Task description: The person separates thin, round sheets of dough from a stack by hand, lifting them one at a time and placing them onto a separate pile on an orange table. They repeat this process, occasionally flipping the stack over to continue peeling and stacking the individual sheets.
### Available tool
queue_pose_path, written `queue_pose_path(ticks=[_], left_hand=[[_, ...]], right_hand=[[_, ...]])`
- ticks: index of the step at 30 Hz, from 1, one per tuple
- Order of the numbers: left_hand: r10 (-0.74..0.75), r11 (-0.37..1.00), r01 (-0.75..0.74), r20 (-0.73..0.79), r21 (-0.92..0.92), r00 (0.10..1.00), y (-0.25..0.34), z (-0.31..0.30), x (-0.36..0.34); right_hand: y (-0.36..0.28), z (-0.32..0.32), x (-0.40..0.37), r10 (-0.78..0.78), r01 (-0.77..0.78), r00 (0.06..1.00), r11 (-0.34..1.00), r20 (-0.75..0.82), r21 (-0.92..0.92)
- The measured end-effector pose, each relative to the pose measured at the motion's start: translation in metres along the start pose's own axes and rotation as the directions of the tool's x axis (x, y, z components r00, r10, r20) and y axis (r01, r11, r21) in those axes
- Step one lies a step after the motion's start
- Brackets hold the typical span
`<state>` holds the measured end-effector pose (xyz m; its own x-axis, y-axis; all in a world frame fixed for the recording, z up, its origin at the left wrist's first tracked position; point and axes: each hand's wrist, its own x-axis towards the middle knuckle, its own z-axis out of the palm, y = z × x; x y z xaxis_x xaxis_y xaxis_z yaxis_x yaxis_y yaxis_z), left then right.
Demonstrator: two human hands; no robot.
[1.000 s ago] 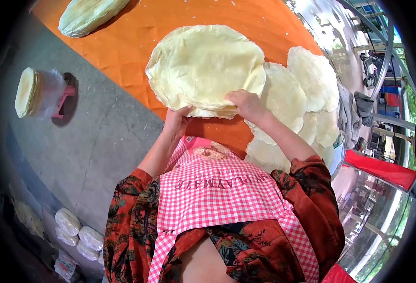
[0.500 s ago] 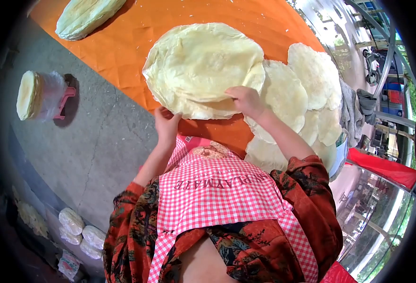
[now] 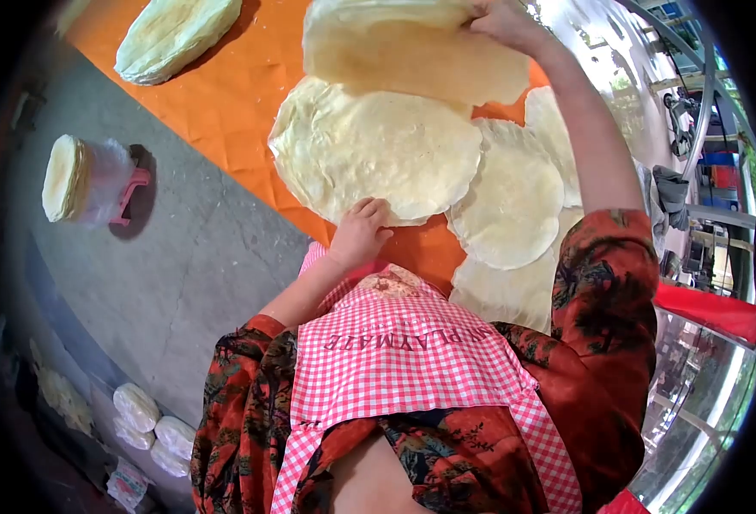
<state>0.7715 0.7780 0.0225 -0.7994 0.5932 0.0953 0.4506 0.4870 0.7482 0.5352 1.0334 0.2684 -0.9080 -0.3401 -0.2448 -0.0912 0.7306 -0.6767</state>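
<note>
A stack of thin round flatbreads lies on the orange cloth. My right hand is closed on the edge of one thin flatbread sheet, lifted up and hanging at the far side of the stack. My left hand rests at the near edge of the stack, its fingers bent over the rim; whether it pinches a layer is hard to see. Single flatbreads lie overlapping to the right of the stack.
Another flatbread pile sits at the cloth's far left. On the grey floor, a pink stool bears a plastic-wrapped stack. Bagged packs lie at lower left. A grey cloth hangs at right.
My right hand has moved up and away, raising one flatbread sheet off the stack. My left hand has shifted right along the near edge. The view has shifted slightly.
</note>
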Motion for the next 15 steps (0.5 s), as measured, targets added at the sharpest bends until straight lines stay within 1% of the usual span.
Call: queue_pose_path(ticks=[2, 3, 4, 6, 8, 9, 11, 13, 14, 15], left_hand=[[-0.068, 0.996, 0.067, -0.018, -0.056, 0.997, 0.001, -0.002, -0.002], [-0.104, 0.991, 0.101, -0.023, -0.086, 0.994, 0.001, -0.003, -0.005], [-0.093, 0.995, 0.093, -0.006, -0.043, 0.996, 0.003, -0.006, -0.008], [-0.076, 0.997, 0.075, 0.03, 0.033, 0.997, 0.009, -0.012, -0.01], [-0.082, 0.996, 0.081, 0.006, 0.043, 0.997, 0.005, -0.009, -0.01], [-0.072, 0.996, 0.072, 0.008, 0.054, 0.997, 0.004, -0.008, -0.01], [-0.105, 0.992, 0.102, 0.031, 0.073, 0.994, 0.009, -0.011, -0.007], [-0.117, 0.99, 0.115, 0.03, 0.081, 0.993, 0.01, -0.013, -0.004], [-0.117, 0.991, 0.115, 0.024, 0.074, 0.993, 0.009, -0.012, -0.006], [-0.121, 0.991, 0.119, 0.017, 0.067, 0.993, 0.008, -0.011, -0.007]], right_hand=[[-0.025, -0.003, -0.011, -0.185, 0.158, 0.974, 0.967, -0.127, -0.198], [-0.032, 0.008, -0.024, -0.214, 0.153, 0.967, 0.924, -0.141, -0.352], [-0.033, 0.024, -0.04, -0.237, 0.135, 0.96, 0.86, -0.151, -0.493], [-0.003, 0.061, -0.05, -0.303, 0.164, 0.939, 0.81, -0.163, -0.563], [0.035, 0.081, -0.032, -0.297, 0.193, 0.949, 0.809, -0.102, -0.556], [0.048, 0.079, -0.022, -0.285, 0.192, 0.954, 0.814, -0.089, -0.549], [0.071, 0.046, 0.018, -0.066, 0.069, 0.998, 0.957, 0.02, -0.283], [0.098, -0.012, 0.076, -0.128, 0.091, 0.987, 0.942, -0.094, -0.323], [0.077, -0.043, 0.079, -0.218, 0.119, 0.962, 0.874, -0.162, -0.472], [0.043, -0.082, 0.081, -0.316, 0.129, 0.925, 0.781, -0.209, -0.61]])
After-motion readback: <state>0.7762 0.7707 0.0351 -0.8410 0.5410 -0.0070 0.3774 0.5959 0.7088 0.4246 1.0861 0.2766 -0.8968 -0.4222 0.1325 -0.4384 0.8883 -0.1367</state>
